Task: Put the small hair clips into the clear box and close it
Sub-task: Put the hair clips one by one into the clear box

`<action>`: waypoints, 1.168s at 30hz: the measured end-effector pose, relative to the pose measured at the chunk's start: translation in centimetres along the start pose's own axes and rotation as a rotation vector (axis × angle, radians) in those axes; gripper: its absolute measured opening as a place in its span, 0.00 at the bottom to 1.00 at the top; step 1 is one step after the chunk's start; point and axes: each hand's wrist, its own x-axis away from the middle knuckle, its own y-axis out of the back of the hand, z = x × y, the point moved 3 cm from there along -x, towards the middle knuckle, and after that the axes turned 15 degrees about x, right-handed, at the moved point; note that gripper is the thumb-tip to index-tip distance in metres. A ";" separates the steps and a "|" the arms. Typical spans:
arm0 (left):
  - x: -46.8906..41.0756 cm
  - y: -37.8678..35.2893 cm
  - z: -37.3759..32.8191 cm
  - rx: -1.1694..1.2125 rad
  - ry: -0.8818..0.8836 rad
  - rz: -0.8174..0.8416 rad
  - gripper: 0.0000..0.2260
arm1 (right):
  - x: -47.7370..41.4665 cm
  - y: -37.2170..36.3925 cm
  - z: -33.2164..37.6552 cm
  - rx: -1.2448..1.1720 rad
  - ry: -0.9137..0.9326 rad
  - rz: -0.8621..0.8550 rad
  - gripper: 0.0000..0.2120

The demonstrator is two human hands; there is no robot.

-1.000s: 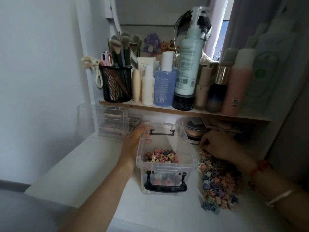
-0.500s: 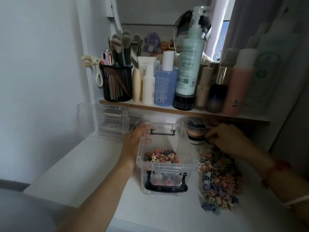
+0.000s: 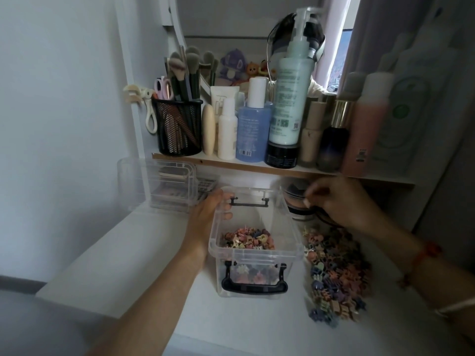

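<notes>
Hair clips [image 3: 334, 273] lie heaped at lower right beside an open clear box [image 3: 253, 255]. Left hand [image 3: 205, 217] grips its far-left rim. Right hand [image 3: 336, 199], fingers curled above the heap; its contents cannot be made out.

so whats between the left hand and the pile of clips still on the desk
In the head view, the open clear box sits between them: the left hand grips its left rim, and the loose hair clips lie just off its right side.

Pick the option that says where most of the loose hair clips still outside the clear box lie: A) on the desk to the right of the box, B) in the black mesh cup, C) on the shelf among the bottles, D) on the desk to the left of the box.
A: the pile of hair clips lies on the white desk right of the clear box.
</notes>
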 end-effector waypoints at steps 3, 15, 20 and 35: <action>0.1 0.0 0.2 0.021 0.019 0.017 0.10 | 0.5 1.2 3.1 -0.561 0.052 0.092 0.07; -0.1 -0.1 0.0 0.011 -0.007 -0.012 0.09 | 0.6 -4.4 -1.6 0.371 0.087 0.284 0.08; -0.2 -0.1 -0.1 0.010 -0.004 -0.003 0.14 | 0.1 -1.1 1.2 -0.351 0.015 0.101 0.04; 0.0 0.0 -0.1 0.003 0.004 -0.008 0.12 | 0.2 -4.5 -2.3 0.386 0.086 0.273 0.11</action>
